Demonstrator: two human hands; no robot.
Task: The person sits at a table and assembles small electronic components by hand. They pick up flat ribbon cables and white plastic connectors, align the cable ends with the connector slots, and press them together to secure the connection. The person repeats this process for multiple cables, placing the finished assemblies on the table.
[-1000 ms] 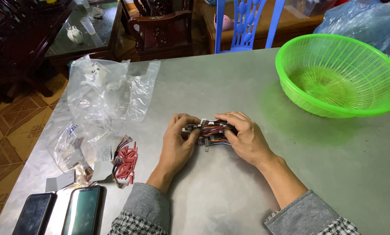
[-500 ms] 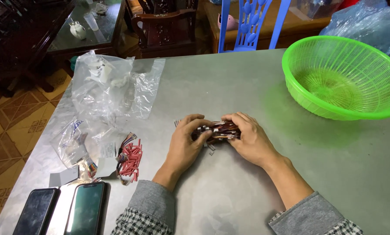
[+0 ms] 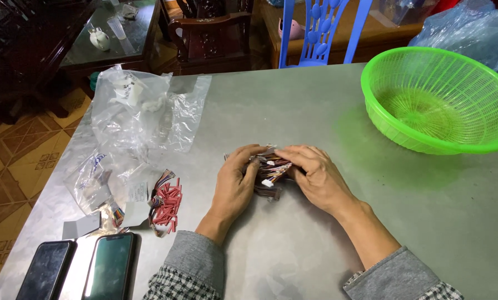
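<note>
A bundle of short coloured wires with small white connectors [image 3: 270, 169] lies on the grey table [image 3: 293, 111] between both hands. My left hand [image 3: 235, 183] grips its left side with curled fingers. My right hand [image 3: 314, 176] covers and holds its right side. Most of the bundle is hidden under the fingers. A second bunch of red-tipped wire connectors [image 3: 167, 203] lies loose on the table to the left of my left hand.
A green plastic basket [image 3: 435, 100] stands at the far right. Crumpled clear plastic bags [image 3: 135, 119] lie at the left. Two dark phones [image 3: 76, 269] rest by the near left edge. A blue chair [image 3: 315, 30] stands behind the table.
Both hands have stayed on the wire bundle at the table's middle, shifting their fingers slightly. The view has tilted a little.
</note>
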